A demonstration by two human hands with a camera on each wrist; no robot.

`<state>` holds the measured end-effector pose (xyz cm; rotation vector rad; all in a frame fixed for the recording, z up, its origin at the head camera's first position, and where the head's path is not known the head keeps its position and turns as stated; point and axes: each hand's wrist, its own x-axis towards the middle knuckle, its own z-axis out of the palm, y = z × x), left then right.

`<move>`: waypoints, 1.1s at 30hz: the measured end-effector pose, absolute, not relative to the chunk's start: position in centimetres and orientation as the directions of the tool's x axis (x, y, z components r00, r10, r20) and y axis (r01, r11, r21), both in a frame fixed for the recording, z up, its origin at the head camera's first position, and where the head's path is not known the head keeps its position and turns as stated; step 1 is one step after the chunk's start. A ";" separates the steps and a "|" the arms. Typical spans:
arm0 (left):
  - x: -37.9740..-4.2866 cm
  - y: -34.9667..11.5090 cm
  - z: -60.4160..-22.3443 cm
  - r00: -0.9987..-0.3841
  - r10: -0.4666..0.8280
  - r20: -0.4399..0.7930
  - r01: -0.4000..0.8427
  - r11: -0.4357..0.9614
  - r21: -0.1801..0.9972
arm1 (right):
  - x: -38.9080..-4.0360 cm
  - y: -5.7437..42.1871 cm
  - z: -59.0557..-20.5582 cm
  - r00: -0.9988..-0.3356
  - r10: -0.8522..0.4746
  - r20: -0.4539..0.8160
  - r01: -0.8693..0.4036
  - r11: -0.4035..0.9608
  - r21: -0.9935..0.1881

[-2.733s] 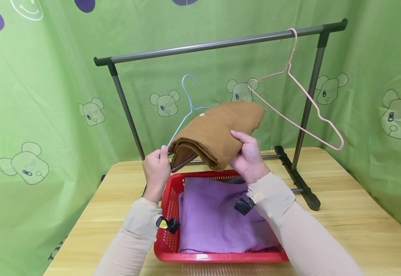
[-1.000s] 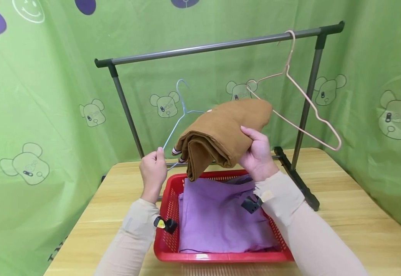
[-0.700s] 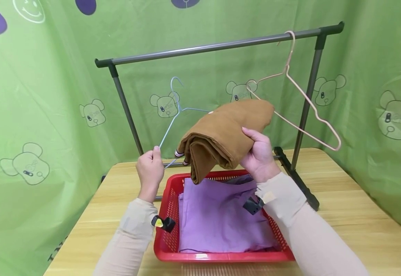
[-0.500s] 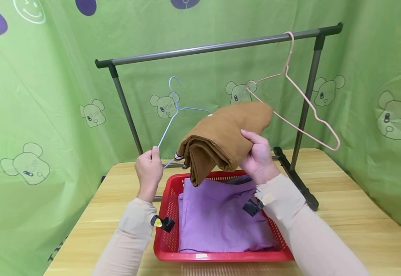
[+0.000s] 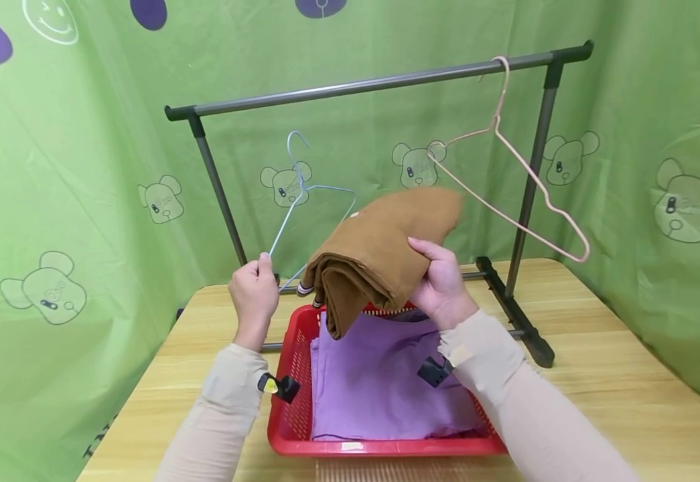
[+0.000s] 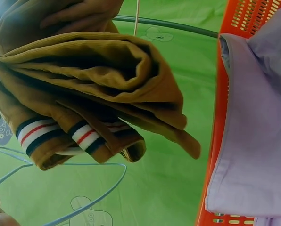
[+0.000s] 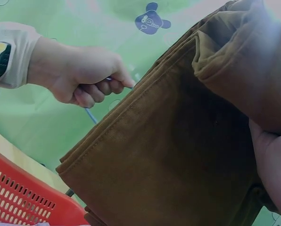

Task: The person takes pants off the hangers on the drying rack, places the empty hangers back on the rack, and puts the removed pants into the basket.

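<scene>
In the head view my left hand (image 5: 254, 291) grips one lower corner of a light-blue wire clothes hanger (image 5: 302, 190), its hook pointing up. A folded brown garment (image 5: 380, 241) with a small white button is held by my right hand (image 5: 443, 284), thumb on top and the other fingers hidden beneath. Striped cuffs (image 6: 87, 137) show at its edge in the left wrist view. The hanger's lower bar passes behind the garment, apart from its folds. Below hangs nothing but the red basket (image 5: 350, 448) holding folded purple cloth (image 5: 380, 381).
A grey metal clothes rack (image 5: 350, 88) stands behind the basket on the wooden table (image 5: 597, 375). From its right end hangs a pink hanger (image 5: 497, 120). Green printed curtains (image 5: 42, 201) surround the table.
The hanger's lower bar, inside the garment's fold at first, is now out of it. My left hand has moved left with the hanger. My right hand went right, then slightly back left and down.
</scene>
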<state>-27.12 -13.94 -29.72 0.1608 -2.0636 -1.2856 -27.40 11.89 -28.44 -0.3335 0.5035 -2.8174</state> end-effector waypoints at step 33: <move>-26.9 -15.0 -28.5 -0.711 -0.467 0.526 0.259 0.522 0.813 | -25.3 9.5 -30.1 -0.909 -0.392 0.141 0.283 -0.829 -0.482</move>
